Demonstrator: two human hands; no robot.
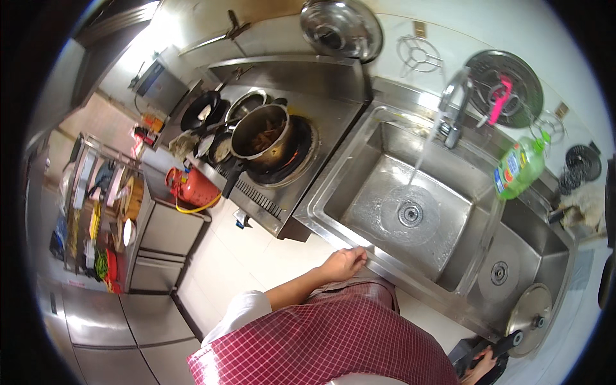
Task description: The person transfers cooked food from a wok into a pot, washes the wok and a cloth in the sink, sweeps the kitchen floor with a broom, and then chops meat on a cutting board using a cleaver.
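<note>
My left hand (344, 263) is at the front rim of the large steel sink basin (332, 236), its fingers curled in and nothing visible in them. Down at the lower right, my right hand (482, 366) is against a dark object (464, 353), partly hidden by the apron. A black handle (509, 342) with a hole in its end sticks out beside that hand; whether I grip it is unclear. Water (423, 149) runs from the faucet (455, 106) into the large basin, wetting its floor around the drain (410, 213).
A deep pot (262, 134) with brown food sits over a glowing burner (293, 161), its black handle (233, 179) jutting past the stove front. A green detergent bottle (522, 166) stands behind the divider. A lid (532, 320) leans in the small basin (510, 240). A red gas cylinder (195, 187) stands left.
</note>
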